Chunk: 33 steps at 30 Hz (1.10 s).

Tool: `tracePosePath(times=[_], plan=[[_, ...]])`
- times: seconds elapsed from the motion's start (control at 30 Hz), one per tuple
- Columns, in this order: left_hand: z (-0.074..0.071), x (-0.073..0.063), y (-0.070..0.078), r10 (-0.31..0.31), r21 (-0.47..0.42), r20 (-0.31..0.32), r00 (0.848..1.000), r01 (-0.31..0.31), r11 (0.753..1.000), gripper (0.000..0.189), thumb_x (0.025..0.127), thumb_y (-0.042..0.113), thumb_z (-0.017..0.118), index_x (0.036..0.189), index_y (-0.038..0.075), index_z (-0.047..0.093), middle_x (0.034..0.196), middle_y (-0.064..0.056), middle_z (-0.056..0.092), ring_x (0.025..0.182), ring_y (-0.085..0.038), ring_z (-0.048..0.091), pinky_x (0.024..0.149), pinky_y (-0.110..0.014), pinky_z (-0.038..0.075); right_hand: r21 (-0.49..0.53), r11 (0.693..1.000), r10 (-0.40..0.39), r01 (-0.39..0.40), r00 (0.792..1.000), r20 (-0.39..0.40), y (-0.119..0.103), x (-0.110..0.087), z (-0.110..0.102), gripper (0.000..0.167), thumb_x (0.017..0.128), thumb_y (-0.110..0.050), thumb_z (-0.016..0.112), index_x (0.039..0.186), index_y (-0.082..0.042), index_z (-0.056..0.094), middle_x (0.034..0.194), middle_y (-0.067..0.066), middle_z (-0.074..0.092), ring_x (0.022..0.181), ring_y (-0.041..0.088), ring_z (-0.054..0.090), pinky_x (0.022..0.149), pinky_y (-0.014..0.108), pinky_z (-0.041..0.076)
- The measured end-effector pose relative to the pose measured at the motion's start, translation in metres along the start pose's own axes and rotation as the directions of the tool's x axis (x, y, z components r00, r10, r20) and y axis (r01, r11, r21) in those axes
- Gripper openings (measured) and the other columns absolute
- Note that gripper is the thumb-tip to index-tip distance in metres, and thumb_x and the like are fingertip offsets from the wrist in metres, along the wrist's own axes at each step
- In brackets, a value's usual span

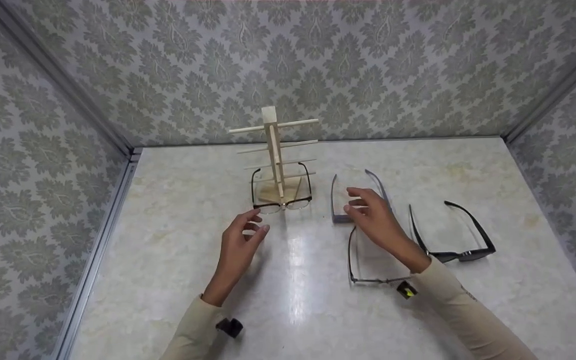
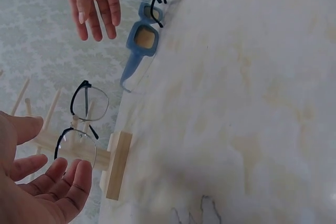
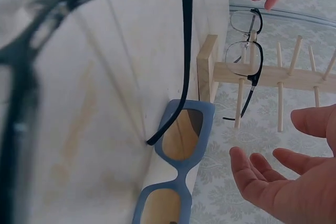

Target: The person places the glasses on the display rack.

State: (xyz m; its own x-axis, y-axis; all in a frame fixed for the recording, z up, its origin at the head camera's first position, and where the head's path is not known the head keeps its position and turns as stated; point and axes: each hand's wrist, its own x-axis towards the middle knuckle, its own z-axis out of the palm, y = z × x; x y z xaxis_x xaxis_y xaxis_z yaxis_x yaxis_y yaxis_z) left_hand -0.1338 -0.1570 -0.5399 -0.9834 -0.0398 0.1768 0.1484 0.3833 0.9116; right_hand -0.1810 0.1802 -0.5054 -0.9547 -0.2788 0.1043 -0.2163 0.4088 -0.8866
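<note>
Black-topped eyeglasses (image 1: 267, 205) with clear lenses hang on the lowest pegs of a wooden display stand (image 1: 274, 150). My left hand (image 1: 238, 245) is just in front of their left lens, fingers loosely bent and holding nothing. In the left wrist view its fingertips overlap the lower lens. My right hand (image 1: 379, 220) hovers over blue-framed sunglasses (image 3: 182, 170), which lie on the table with amber lenses. Its thumb and fingers stand apart with nothing between them, as the right wrist view shows.
Thin-framed eyeglasses (image 1: 375, 281) lie below the right forearm, partly hidden by it. Black sunglasses (image 1: 473, 255) rest farther right with their arms spread. Patterned walls (image 1: 288, 65) enclose the marbled table (image 1: 178, 200) at the back and both sides. The stand's upper pegs stick out sideways.
</note>
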Motion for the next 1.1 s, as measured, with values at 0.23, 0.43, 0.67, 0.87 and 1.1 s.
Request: tracePosePath(times=[0.23,0.43,0.67,0.87,1.1], plan=[[0.011,-0.007,-0.005,0.011,-0.025,0.041,0.999,-0.010,1.000,0.044,0.103,0.012,0.080,0.144,0.000,0.067,0.126,-0.022,0.070,0.102,-0.024,0.073,0.082,-0.035,0.063,-0.001,1.000,-0.006,0.006,0.999,-0.046,0.008,-0.010,-0.005,0.049,0.111,-0.011,0.069,0.155,0.004,0.057,0.153,0.025,0.058,0.134,0.045,0.064,0.110,0.051,0.056],[0.021,-0.012,-0.009,0.022,-0.035,0.080,0.997,-0.019,0.999,0.045,0.104,0.012,0.079,0.145,-0.002,0.066,0.126,-0.022,0.070,0.103,-0.025,0.073,0.082,-0.034,0.064,-0.020,1.000,0.021,-0.022,0.996,-0.084,0.013,-0.020,-0.010,0.047,0.109,-0.009,0.071,0.153,0.003,0.060,0.151,0.028,0.059,0.132,0.040,0.067,0.108,0.044,0.058],[0.034,-0.017,-0.013,0.041,-0.068,0.118,0.992,-0.033,0.997,0.045,0.103,0.010,0.080,0.142,-0.006,0.066,0.123,-0.023,0.071,0.102,-0.028,0.073,0.082,-0.032,0.063,-0.018,0.999,0.039,-0.041,0.994,-0.107,0.021,-0.031,-0.013,0.046,0.108,-0.010,0.073,0.151,0.003,0.062,0.148,0.027,0.061,0.128,0.037,0.069,0.107,0.048,0.058],[0.045,-0.020,-0.016,0.064,-0.086,0.133,0.989,-0.053,0.995,0.043,0.103,0.009,0.080,0.140,-0.007,0.066,0.120,-0.022,0.072,0.101,-0.031,0.073,0.084,-0.034,0.063,-0.049,0.998,0.029,-0.035,0.991,-0.132,0.029,-0.044,-0.020,0.046,0.108,-0.008,0.073,0.151,0.003,0.062,0.146,0.026,0.062,0.130,0.039,0.067,0.109,0.054,0.056],[0.057,-0.022,-0.015,0.055,-0.101,0.174,0.983,-0.037,0.994,0.044,0.103,0.012,0.080,0.141,-0.007,0.066,0.122,-0.021,0.072,0.105,-0.031,0.074,0.085,-0.034,0.063,-0.069,0.997,0.033,-0.046,0.984,-0.174,0.038,-0.061,-0.034,0.044,0.108,-0.008,0.073,0.150,0.000,0.063,0.147,0.022,0.063,0.133,0.040,0.066,0.106,0.029,0.056]])
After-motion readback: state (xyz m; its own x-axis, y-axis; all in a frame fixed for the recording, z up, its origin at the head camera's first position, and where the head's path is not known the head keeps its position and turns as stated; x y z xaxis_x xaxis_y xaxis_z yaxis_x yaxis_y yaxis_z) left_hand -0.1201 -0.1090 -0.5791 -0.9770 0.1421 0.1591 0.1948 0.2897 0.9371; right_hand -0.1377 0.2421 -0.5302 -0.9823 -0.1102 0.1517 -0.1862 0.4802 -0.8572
